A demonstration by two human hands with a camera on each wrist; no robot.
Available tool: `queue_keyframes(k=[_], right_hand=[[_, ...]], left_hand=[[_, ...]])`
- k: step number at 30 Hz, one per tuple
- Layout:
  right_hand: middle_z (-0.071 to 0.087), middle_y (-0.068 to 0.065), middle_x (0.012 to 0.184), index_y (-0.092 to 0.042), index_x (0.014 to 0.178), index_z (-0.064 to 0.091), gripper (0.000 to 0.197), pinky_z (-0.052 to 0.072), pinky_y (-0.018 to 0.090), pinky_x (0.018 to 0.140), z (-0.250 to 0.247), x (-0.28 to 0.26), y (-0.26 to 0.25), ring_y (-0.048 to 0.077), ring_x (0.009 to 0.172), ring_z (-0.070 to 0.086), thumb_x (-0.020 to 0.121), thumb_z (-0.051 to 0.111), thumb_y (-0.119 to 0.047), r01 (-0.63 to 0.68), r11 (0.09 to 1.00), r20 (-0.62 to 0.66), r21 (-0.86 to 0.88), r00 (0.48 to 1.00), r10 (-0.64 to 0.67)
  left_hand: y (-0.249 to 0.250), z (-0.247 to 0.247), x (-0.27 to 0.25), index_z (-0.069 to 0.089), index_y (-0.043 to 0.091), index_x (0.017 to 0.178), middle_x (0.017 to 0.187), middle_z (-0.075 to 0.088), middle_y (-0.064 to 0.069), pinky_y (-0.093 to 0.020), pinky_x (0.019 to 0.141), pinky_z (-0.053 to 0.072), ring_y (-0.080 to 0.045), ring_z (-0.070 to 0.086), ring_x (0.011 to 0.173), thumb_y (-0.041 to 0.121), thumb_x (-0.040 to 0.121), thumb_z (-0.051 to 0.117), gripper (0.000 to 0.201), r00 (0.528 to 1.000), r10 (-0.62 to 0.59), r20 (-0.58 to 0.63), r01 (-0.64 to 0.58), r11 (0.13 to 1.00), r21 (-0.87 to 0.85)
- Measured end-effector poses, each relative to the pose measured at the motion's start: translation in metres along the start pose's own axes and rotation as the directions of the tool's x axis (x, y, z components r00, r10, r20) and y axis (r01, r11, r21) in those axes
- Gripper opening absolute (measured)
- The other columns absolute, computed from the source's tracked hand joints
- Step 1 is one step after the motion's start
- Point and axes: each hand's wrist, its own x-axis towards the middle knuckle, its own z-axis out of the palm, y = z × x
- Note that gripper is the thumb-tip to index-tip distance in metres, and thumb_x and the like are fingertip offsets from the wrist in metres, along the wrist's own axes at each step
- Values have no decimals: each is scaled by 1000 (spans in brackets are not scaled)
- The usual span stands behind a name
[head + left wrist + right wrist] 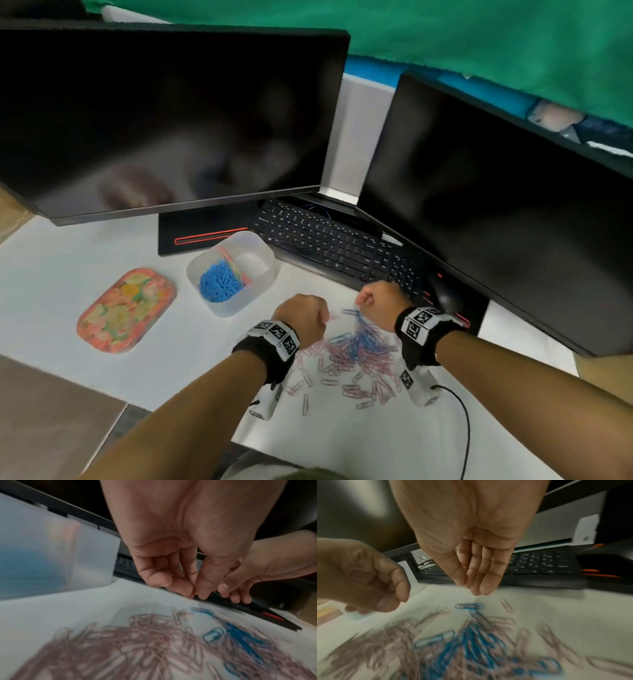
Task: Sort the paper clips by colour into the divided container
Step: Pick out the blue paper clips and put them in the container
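Observation:
A mixed pile of pink and blue paper clips [356,349] lies on the white desk. The clear divided container [263,274] stands to its far left, with a heap of blue clips [219,284] in its near compartment. My left hand [322,319] hovers over the pile's left edge, fingers curled, thumb and forefinger [188,592] pinched together. A sliver of pink shows there, seemingly a pink clip. My right hand [471,589] hangs just above a single blue clip [468,605] at the pile's far edge, its fingers [488,582] nearly straight, close together and holding nothing.
A flowered oval tray [126,310] lies left of the container. A black keyboard [335,246] and mouse [445,294] sit right behind the hands, under two dark monitors [164,120]. A black cable [462,411] trails from my right wrist.

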Motion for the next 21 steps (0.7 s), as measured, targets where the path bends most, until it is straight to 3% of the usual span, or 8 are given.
queue_keyframes(k=[3,8,16,21], right_hand=[[63,-4,76,-20,80,71,23,42,13,59,6,-12,22,16,74,62,81,53,-6,-59,998,16,-24,998,59],[67,1,89,-23,84,70,26,53,25,74,14,-11,36,21,83,65,80,50,-6,-33,998,8,-60,999,34],[63,4,106,-15,104,66,22,55,33,78,24,13,18,23,90,63,86,56,-6,106,978,23,-182,994,-103],[64,9,103,-15,99,63,23,55,35,75,29,18,16,27,87,63,85,51,-1,131,958,70,-253,991,-117]], left_hand=[[12,16,9,67,26,99,107,68,3,-28,84,51,-20,63,99,18,85,54,21,998,10,60,-14,998,65],[22,35,17,65,18,107,112,66,-3,-35,88,54,-24,62,101,24,86,56,23,990,-25,138,-5,977,214],[23,43,12,61,14,116,118,63,-8,-39,90,53,-28,62,106,21,92,50,28,990,-79,113,42,953,300],[20,43,6,61,12,113,115,61,-9,-37,86,53,-29,62,104,18,90,50,27,991,-108,84,80,957,280]])
